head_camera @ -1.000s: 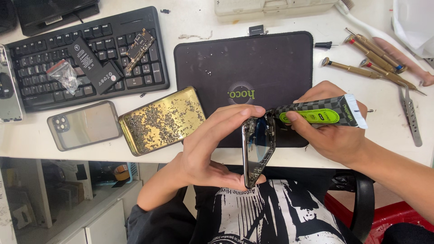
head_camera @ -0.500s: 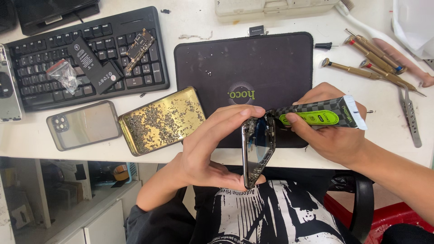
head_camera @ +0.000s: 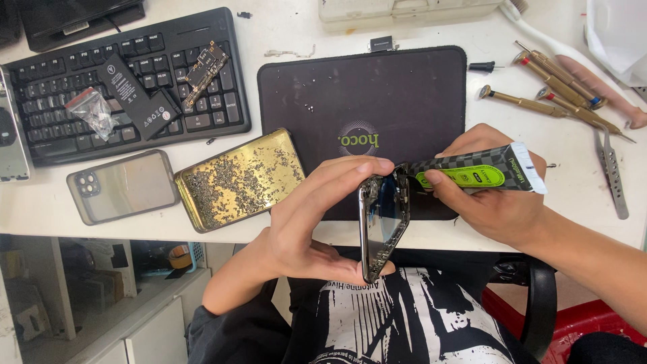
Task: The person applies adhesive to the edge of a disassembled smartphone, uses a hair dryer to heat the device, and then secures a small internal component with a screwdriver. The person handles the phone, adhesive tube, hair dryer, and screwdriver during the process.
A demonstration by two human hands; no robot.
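**A:** At the near edge of the white desk, what do the hands have?

**B:** The left hand holds a phone frame on edge, fingers curled over its top and thumb propped under the bottom end. It hangs just off the desk edge, above the person's lap and the black-and-white printed shirt.

**A:** And the other one?

**B:** The right hand is wrapped tight around a glue tube, black chequered with a bright green label and a white end. The thumb presses on the label. The tube's nozzle sits at the upper corner of the frame; whether it actually touches I cannot tell.

**A:** What lies behind them?

**B:** A dark work mat, partly under the right hand. Left of it sits a gold tin tray scattered with small metal bits, and beside that a clear phone case lying flat.

**A:** Further back?

**B:** A black keyboard carrying a flat black battery, a small circuit board and a little plastic bag. On the right, several brass-handled screwdrivers lie fanned out, with steel tweezers near the right wrist
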